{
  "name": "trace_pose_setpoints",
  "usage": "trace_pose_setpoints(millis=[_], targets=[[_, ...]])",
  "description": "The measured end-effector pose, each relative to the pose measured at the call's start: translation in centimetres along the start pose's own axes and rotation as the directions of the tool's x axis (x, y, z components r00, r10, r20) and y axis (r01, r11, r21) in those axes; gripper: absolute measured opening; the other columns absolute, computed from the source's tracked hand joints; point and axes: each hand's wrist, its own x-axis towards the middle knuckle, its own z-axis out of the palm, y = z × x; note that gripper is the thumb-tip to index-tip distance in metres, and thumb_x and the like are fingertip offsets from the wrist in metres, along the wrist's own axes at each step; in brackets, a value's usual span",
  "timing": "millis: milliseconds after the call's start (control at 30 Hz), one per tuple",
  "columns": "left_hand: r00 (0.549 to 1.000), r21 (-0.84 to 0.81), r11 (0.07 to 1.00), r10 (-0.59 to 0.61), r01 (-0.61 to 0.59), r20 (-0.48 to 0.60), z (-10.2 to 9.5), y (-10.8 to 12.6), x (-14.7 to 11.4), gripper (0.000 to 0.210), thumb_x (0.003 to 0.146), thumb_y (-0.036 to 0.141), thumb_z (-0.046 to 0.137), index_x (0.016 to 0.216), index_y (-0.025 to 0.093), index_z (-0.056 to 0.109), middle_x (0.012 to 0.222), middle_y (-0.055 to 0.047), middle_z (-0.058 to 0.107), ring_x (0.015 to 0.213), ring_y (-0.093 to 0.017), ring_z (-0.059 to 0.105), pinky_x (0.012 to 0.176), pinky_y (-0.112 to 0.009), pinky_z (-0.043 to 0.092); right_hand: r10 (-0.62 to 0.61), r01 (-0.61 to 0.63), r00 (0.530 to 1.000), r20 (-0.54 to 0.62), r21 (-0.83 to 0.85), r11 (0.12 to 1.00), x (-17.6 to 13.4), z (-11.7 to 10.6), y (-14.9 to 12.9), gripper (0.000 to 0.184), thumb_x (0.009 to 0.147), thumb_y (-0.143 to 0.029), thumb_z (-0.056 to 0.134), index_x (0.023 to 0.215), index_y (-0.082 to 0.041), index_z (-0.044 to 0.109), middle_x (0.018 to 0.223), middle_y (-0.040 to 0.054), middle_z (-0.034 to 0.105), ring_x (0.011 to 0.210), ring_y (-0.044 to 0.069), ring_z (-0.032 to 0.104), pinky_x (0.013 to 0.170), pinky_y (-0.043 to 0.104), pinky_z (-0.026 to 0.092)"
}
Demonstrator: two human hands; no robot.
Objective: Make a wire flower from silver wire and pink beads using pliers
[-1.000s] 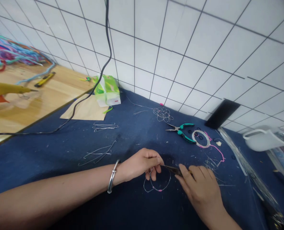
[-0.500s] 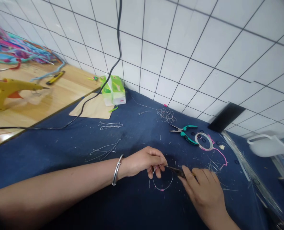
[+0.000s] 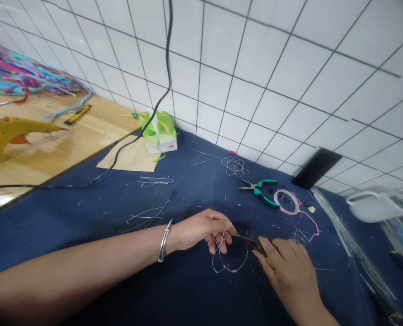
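Note:
Thin silvery wire bent into loops (image 3: 247, 256), with small pink wraps on its lower side, hangs between my two hands. My left hand (image 3: 213, 231) pinches the wire at its upper left between thumb and fingers. In my right hand (image 3: 288, 267) is a pair of pliers (image 3: 255, 244) with dark jaws and a bit of yellow handle showing. The pliers' tip meets the wire close to my left fingertips; whether the jaws are closed on it is too small to tell. Most of the handles is hidden by my fingers.
Teal-handled pliers (image 3: 260, 192) lie open beyond my hands, beside a white ring (image 3: 286, 202) with pink cord. Cut wires (image 3: 148, 215) and a wire flower (image 3: 234, 166) lie on the blue cloth. Left are a yellow glue gun (image 3: 14, 131) and black cable (image 3: 133, 140); right, a white jug (image 3: 374, 207).
The wire loops have turned and spread, so a second loop shows wider at the left. Both hands keep their grips, and the view has shifted slightly.

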Motion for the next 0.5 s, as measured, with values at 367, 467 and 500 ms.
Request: trace_pose_setpoints(millis=[367, 467, 500], targets=[[1.000, -0.020, 0.999, 0.025, -0.025, -0.020, 0.63, 0.58, -0.21, 0.031, 0.081, 0.038, 0.051, 0.091, 0.010, 0.062, 0.080, -0.010, 0.063, 0.064, -0.015, 0.063, 0.044, -0.018, 0.045, 0.029, -0.028, 0.999, -0.035, 0.017, 0.999, 0.02, -0.18, 0.49, 0.021, 0.084, -0.031, 0.050, 0.096, -0.019, 0.063, 0.069, 0.0034, 0.053, 0.067, 0.015, 0.045, 0.066, 0.029, 0.031], [0.999, -0.026, 0.999, 0.030, -0.031, -0.028, 0.76, 0.64, -0.18, 0.032, 0.081, 0.039, 0.051, 0.091, 0.010, 0.061, 0.082, -0.011, 0.063, 0.065, -0.015, 0.063, 0.045, -0.019, 0.046, 0.048, -0.047, 0.998, -0.041, 0.016, 0.999, -0.08, -0.09, 0.64, 0.021, 0.083, -0.031, 0.050, 0.095, -0.020, 0.063, 0.069, 0.0033, 0.053, 0.067, 0.015, 0.045, 0.066, 0.029, 0.031], [0.999, -0.030, 0.999, 0.033, -0.034, -0.030, 0.78, 0.60, -0.15, 0.031, 0.081, 0.039, 0.052, 0.092, 0.010, 0.060, 0.082, -0.011, 0.062, 0.065, -0.016, 0.063, 0.045, -0.019, 0.046, 0.054, -0.053, 0.998, -0.040, 0.019, 0.998, -0.10, -0.09, 0.68, 0.021, 0.083, -0.031, 0.050, 0.095, -0.020, 0.064, 0.069, 0.0033, 0.053, 0.067, 0.015, 0.046, 0.066, 0.029, 0.032]])
